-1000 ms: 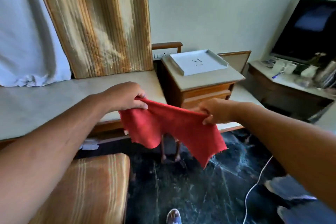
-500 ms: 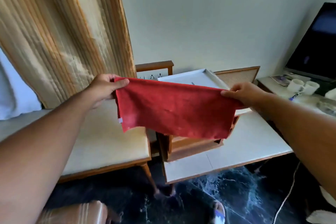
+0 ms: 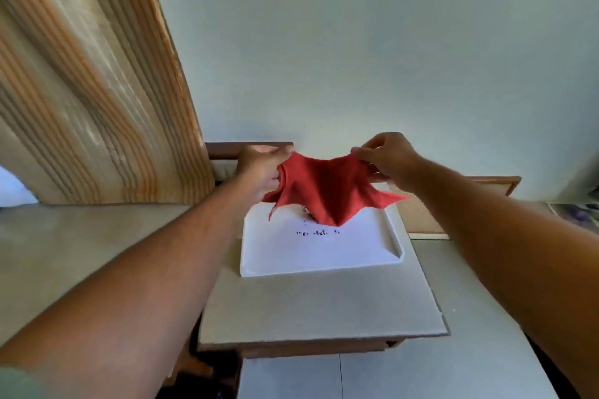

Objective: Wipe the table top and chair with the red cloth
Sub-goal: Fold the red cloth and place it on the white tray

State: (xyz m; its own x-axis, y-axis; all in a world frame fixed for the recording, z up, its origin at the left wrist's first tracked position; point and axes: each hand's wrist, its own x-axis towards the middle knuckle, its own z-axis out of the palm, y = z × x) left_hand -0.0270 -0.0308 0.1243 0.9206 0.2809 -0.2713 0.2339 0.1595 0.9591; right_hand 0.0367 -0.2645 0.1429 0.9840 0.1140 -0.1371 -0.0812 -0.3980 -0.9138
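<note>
The red cloth [image 3: 324,193] hangs slack between both hands, its lowest fold touching or just above a white tray [image 3: 356,256]. My left hand [image 3: 262,172] grips the cloth's left end. My right hand [image 3: 387,157] pinches its right end. The tray has small dark specks on it and rests at the back of a pale table top [image 3: 317,308] on a wooden cabinet. The chair is not in view.
A striped beige curtain [image 3: 97,91] hangs at the left above a long pale counter [image 3: 64,253]. A lower pale surface [image 3: 470,366] lies in front and right of the cabinet. A wooden frame [image 3: 453,191] leans behind. The wall is close behind.
My view has moved closer and over the cabinet. Both hands have come nearer together, so the cloth, stretched flat before, now sags over the tray.
</note>
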